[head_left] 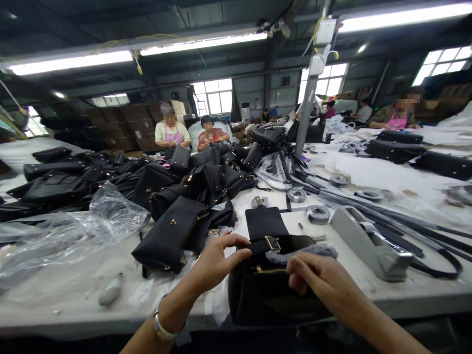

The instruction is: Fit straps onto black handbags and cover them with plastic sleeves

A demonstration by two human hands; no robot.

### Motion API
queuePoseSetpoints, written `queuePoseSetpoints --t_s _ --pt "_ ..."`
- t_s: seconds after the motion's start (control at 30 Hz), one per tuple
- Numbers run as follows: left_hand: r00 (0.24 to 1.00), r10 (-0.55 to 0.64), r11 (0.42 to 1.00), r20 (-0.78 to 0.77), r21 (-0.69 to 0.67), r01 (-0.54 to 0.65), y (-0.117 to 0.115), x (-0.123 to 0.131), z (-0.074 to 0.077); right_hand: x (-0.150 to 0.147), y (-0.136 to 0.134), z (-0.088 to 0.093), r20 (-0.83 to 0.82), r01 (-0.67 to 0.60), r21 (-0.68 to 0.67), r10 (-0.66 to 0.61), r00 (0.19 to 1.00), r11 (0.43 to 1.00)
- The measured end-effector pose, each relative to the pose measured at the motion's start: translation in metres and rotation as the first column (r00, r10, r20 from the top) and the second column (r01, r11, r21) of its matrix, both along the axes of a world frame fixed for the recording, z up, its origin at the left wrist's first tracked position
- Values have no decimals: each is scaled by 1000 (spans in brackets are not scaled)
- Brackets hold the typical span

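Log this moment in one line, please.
Left hand: pinching buckled strap | Right hand: curled over open black bag | Nearby: grey tape dispenser

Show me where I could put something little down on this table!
The table has two mostly bare patches: front left, between clear plastic, grey lump and edge; front right, a strip between grey dispenser and edge. The open black bag fills the middle. Behind it's crowded: black bags heaped left, straps spread right.

white table (79,307) | open black bag (245,300) | black bags (167,236) | clear plastic (110,211) | grey dispenser (363,246) | coils (317,214)
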State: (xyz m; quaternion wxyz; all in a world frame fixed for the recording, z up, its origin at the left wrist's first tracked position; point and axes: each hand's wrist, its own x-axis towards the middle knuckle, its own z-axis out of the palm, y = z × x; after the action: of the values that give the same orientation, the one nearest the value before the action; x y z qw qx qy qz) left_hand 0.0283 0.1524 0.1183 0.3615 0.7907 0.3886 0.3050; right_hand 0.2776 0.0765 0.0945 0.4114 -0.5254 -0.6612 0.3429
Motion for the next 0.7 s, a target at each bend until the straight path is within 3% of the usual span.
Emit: queuePoseSetpoints --t_s 0.1,0.2,0.27,0.33,0.43,0.57,0.63,0.7 --pt "992 -24 993 123 -116 38 -2 -6 -4 -5 3 -14 -350 -187 -358 54 935 915" --pt "985 -57 985 161 -151 81 -9 -6 -5 -17 11 -13 -691 -383 -441 -34 722 812" --pt "987 -61 984 151 -154 85 -13 -2 -3 -25 18 -9 -850 -436 -369 -109 515 821" --pt "987 -64 985 147 -152 86 -17 4 3 -32 26 -4 -925 -369 -311 -188 331 876" --pt "984 -91 987 156 -120 110 -22 18 14 -39 35 6 -964 -266 -253 -219 151 930" --pt "973 -101 980 207 -148 133 -24 34 22 -42 37 18 -992 -311 -127 -117 53 942" --pt "961 -68 962 269 -237 135 -26 39 22 -42 36 21 -994 -362 -97 -75 74 927" --pt "949 -35 952 312 -279 127 -28 42 23 -40 36 21 -987 -372 -87 -29 158 924"
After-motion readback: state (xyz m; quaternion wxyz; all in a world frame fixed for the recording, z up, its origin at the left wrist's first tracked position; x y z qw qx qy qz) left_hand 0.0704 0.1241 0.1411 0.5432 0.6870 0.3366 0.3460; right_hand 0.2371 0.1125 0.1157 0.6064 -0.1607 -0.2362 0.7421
